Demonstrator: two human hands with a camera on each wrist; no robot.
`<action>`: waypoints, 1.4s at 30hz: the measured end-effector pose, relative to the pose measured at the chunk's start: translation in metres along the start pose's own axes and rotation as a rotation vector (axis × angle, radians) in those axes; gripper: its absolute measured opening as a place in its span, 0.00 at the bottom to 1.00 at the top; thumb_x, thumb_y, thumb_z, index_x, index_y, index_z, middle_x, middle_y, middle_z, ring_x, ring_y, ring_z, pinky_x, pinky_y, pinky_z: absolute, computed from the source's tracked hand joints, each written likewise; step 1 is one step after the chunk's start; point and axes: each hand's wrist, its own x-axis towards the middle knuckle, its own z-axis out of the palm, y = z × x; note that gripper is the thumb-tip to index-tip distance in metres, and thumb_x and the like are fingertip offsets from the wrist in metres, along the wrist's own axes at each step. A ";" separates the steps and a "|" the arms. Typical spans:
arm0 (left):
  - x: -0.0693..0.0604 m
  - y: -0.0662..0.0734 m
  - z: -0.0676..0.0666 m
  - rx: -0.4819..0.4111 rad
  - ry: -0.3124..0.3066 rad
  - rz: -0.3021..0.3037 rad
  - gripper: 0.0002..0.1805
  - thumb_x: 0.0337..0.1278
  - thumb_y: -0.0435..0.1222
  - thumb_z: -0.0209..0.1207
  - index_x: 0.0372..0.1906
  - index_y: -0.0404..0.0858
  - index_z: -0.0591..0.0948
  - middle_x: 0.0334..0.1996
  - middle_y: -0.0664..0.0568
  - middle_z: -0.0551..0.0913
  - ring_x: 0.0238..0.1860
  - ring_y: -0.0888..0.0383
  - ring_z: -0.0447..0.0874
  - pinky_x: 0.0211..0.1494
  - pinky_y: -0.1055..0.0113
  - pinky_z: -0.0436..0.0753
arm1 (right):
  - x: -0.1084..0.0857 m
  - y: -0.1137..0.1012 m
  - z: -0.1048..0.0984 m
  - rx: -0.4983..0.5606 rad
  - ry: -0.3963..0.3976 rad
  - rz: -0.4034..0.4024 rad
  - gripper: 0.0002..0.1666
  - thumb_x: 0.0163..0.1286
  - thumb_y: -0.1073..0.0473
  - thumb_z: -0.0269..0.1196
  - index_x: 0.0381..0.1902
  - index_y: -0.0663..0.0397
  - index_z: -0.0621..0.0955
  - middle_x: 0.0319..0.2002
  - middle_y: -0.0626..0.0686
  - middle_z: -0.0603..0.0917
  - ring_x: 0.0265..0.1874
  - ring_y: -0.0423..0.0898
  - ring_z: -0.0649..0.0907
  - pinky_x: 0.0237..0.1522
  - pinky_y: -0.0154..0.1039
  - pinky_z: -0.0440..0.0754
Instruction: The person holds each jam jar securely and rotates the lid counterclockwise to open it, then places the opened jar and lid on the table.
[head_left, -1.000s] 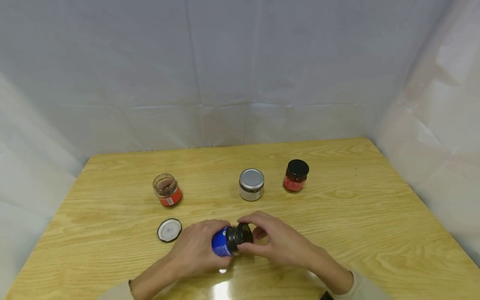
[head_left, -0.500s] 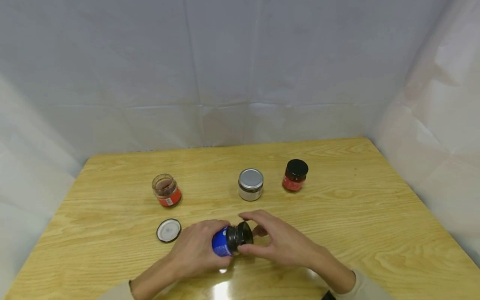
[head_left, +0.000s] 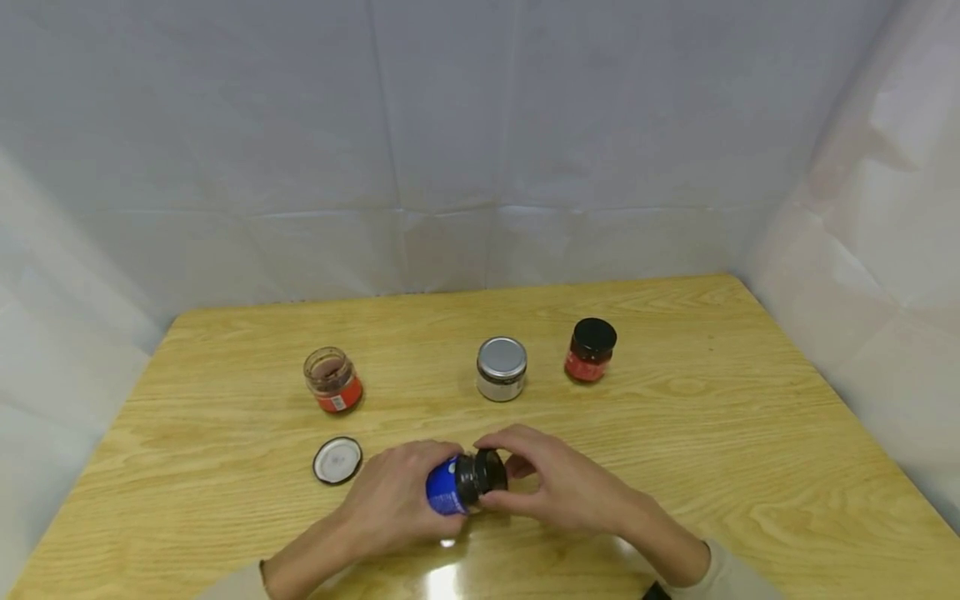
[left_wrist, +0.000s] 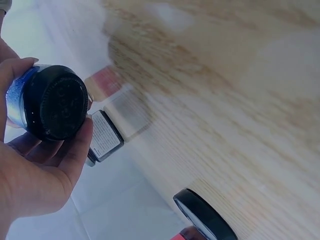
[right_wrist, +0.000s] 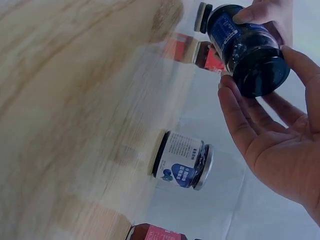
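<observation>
My left hand [head_left: 397, 498] grips a blue-labelled glass jar [head_left: 446, 487] around its body, tilted on its side with the black lid [head_left: 492, 471] facing right. The right hand [head_left: 570, 483] pinches the lid's rim between thumb and fingers. The right wrist view shows the lid [right_wrist: 262, 75] on the jar [right_wrist: 227, 31], with right-hand [right_wrist: 280, 135] fingertips at its edge. In the left wrist view the jar's dark base [left_wrist: 62, 104] faces the camera, and the left hand [left_wrist: 37, 175] curls about it.
An uncovered red-labelled jar [head_left: 337, 387] stands at left, a loose lid [head_left: 338, 461] lying in front of it. Behind the hands stands a silver-lidded jar [head_left: 502, 369]. To its right is a black-lidded jar with a red label [head_left: 588, 354].
The right fingers spread slightly from the lid, then closed on its rim again. The left hand and the jar have barely moved, and the lid remains on the jar.
</observation>
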 end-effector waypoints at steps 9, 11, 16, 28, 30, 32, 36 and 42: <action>0.000 0.000 0.002 -0.007 0.005 0.004 0.33 0.30 0.51 0.72 0.49 0.44 0.82 0.42 0.55 0.84 0.38 0.62 0.80 0.36 0.69 0.78 | -0.002 0.001 -0.001 -0.037 0.008 -0.020 0.36 0.61 0.40 0.65 0.65 0.42 0.71 0.58 0.41 0.73 0.51 0.37 0.76 0.52 0.38 0.76; 0.000 0.000 0.002 -0.004 0.001 -0.001 0.33 0.30 0.51 0.72 0.50 0.43 0.82 0.43 0.54 0.84 0.39 0.61 0.81 0.37 0.68 0.78 | -0.003 0.001 -0.001 -0.048 0.014 0.023 0.39 0.61 0.36 0.63 0.67 0.42 0.69 0.58 0.42 0.73 0.49 0.37 0.77 0.50 0.38 0.77; 0.001 0.000 0.002 0.001 0.000 0.002 0.33 0.30 0.52 0.72 0.50 0.43 0.82 0.43 0.54 0.84 0.39 0.61 0.81 0.37 0.68 0.79 | -0.003 -0.001 -0.001 -0.025 0.029 0.128 0.39 0.65 0.32 0.56 0.68 0.43 0.68 0.56 0.42 0.74 0.42 0.36 0.79 0.42 0.36 0.79; 0.001 0.001 0.003 0.017 -0.001 0.016 0.32 0.30 0.52 0.72 0.48 0.44 0.82 0.41 0.56 0.84 0.38 0.62 0.80 0.36 0.68 0.78 | 0.002 -0.003 0.001 -0.041 0.027 0.179 0.35 0.63 0.31 0.57 0.59 0.45 0.76 0.45 0.39 0.79 0.35 0.36 0.80 0.34 0.35 0.79; 0.001 0.001 0.003 0.019 0.000 0.018 0.32 0.30 0.52 0.72 0.48 0.44 0.82 0.41 0.56 0.84 0.38 0.62 0.80 0.36 0.68 0.78 | 0.002 -0.003 0.001 -0.023 0.023 0.175 0.33 0.63 0.32 0.58 0.59 0.45 0.76 0.43 0.39 0.79 0.34 0.36 0.80 0.33 0.35 0.79; 0.001 0.001 0.003 0.020 0.000 0.019 0.31 0.30 0.52 0.72 0.47 0.45 0.82 0.41 0.56 0.84 0.38 0.63 0.80 0.36 0.68 0.78 | 0.002 -0.003 0.001 -0.011 0.020 0.171 0.33 0.63 0.33 0.60 0.59 0.46 0.76 0.42 0.39 0.79 0.34 0.37 0.80 0.33 0.35 0.79; 0.001 0.001 0.003 0.018 -0.005 0.015 0.31 0.30 0.52 0.72 0.47 0.45 0.82 0.40 0.57 0.83 0.37 0.63 0.79 0.35 0.68 0.78 | 0.000 -0.003 0.001 -0.025 0.025 0.143 0.34 0.62 0.34 0.61 0.59 0.48 0.76 0.44 0.40 0.78 0.36 0.37 0.79 0.37 0.34 0.79; 0.001 0.001 0.003 0.014 -0.012 0.016 0.31 0.30 0.52 0.72 0.47 0.46 0.82 0.40 0.57 0.83 0.37 0.64 0.79 0.35 0.68 0.77 | -0.002 -0.002 -0.001 -0.045 0.019 0.093 0.34 0.62 0.35 0.61 0.59 0.48 0.75 0.50 0.41 0.77 0.41 0.38 0.79 0.45 0.38 0.79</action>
